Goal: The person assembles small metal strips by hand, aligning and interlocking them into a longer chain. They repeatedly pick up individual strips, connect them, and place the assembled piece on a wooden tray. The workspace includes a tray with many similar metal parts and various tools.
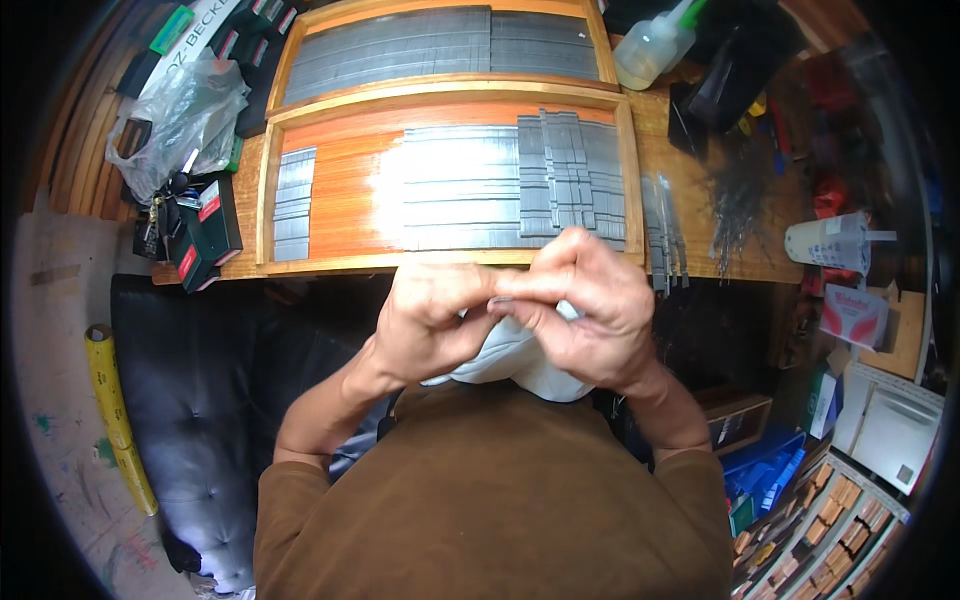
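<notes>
My left hand [432, 312] and my right hand [592, 305] meet in front of my chest, just off the near edge of the wooden tray [450, 262]. Thumbs and forefingers of both are pinched together, tip against tip. A tiny dark edge shows between the fingertips, but what they hold is too small and covered to name. Rows of thin flat grey strips [460, 190] lie in the tray, with a few loose strips [568, 165] stacked across them at the right. Below my hands a white cloth [515, 355] lies on my lap.
Behind stands a second tray [450, 78] packed with grey strips. More strips [664, 230] overhang the table edge at right, near a squeeze bottle [648, 50] and a cup [828, 242]. On the left are a plastic bag [190, 120], small dark boxes [208, 228] and a black padded seat [195, 400].
</notes>
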`<action>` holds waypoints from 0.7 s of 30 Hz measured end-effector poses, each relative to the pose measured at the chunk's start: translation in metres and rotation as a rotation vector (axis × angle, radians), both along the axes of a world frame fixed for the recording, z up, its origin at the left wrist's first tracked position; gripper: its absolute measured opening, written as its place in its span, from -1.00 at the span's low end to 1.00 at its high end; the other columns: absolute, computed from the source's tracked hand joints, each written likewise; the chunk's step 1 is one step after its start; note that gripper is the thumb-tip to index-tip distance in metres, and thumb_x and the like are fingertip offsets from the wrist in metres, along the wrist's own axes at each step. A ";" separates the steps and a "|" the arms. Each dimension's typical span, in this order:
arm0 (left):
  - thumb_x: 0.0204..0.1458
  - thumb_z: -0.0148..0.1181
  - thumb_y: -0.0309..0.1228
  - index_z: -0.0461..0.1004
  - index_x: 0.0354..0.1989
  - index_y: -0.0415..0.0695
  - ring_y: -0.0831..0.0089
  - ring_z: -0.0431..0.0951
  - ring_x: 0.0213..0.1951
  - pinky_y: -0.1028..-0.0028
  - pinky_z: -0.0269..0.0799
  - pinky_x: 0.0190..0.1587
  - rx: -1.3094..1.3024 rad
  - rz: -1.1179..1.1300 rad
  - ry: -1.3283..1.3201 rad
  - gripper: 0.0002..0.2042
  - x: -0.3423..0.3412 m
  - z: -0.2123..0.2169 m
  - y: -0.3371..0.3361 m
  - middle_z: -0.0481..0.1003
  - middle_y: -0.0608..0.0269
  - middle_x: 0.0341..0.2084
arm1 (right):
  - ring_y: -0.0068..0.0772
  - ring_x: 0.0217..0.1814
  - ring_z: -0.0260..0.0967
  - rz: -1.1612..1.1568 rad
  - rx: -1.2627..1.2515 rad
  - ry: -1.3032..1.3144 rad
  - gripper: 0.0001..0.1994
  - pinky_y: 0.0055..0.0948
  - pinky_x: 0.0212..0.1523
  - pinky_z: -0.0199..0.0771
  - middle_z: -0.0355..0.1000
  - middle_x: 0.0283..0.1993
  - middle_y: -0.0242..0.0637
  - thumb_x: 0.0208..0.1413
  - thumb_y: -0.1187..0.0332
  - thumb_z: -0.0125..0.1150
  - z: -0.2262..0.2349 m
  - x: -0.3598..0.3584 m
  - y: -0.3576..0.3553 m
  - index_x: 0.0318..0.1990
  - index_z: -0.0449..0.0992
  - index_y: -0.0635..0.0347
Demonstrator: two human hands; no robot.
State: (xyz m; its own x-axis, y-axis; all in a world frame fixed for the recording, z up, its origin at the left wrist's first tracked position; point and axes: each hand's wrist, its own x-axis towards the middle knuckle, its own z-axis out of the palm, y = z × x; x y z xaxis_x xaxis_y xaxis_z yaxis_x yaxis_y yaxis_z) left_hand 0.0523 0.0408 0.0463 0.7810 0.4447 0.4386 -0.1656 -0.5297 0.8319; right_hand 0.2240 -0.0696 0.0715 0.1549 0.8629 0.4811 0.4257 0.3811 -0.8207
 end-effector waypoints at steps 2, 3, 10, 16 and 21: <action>-0.10 0.35 -0.73 0.70 -0.08 -0.22 0.25 0.66 -0.48 0.37 0.54 -0.39 -0.082 0.005 0.005 -0.65 -0.007 0.001 -0.007 0.63 0.10 -0.49 | -0.44 -0.34 0.48 0.001 0.011 0.003 -0.73 -0.45 -0.36 0.49 0.47 -0.34 -0.33 -0.02 0.62 0.56 0.000 -0.008 -0.004 -0.13 0.74 0.22; -0.11 0.35 -0.73 0.70 -0.08 -0.22 0.25 0.66 -0.47 0.37 0.54 -0.39 -0.090 0.009 0.001 -0.65 -0.007 0.002 -0.007 0.63 0.10 -0.48 | -0.44 -0.33 0.48 0.006 0.034 0.008 -0.72 -0.45 -0.36 0.50 0.48 -0.33 -0.32 -0.02 0.62 0.55 -0.003 -0.009 -0.004 -0.12 0.74 0.22; 0.03 0.39 -0.67 0.73 -0.16 -0.23 0.62 0.53 -0.52 0.56 0.44 -0.41 -0.248 0.106 0.110 -0.80 -0.002 0.006 0.006 0.65 0.18 -0.51 | -0.51 -0.27 0.50 0.009 -0.113 0.124 -0.75 -0.49 -0.28 0.54 0.49 -0.27 -0.34 0.01 0.68 0.50 0.003 -0.003 0.015 -0.14 0.76 0.25; 0.09 0.31 -0.64 0.71 -0.02 -0.16 0.50 0.57 -0.51 0.46 0.47 -0.40 -0.169 0.057 0.176 -0.72 -0.002 0.010 0.013 0.63 0.12 -0.50 | -0.53 -0.31 0.44 -0.022 -0.073 0.090 -0.77 -0.51 -0.33 0.47 0.45 -0.33 -0.37 -0.03 0.66 0.54 0.001 -0.003 0.022 -0.19 0.77 0.21; -0.01 0.38 -0.68 0.72 -0.06 -0.20 0.33 0.64 -0.55 0.46 0.49 -0.45 -0.142 0.052 0.136 -0.70 -0.018 0.015 -0.006 0.62 0.06 -0.53 | -0.46 -0.39 0.39 0.011 -0.005 0.043 -0.80 -0.45 -0.39 0.42 0.42 -0.37 -0.35 0.05 0.45 0.59 0.001 -0.015 0.007 -0.16 0.75 0.20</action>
State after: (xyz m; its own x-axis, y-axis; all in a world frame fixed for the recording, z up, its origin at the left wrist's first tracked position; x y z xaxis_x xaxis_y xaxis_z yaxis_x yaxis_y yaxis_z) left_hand 0.0342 0.0351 0.0616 0.8031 0.5359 0.2605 -0.0217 -0.4106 0.9116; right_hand 0.2093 -0.0628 0.0724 0.1661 0.8668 0.4702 0.3858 0.3817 -0.8399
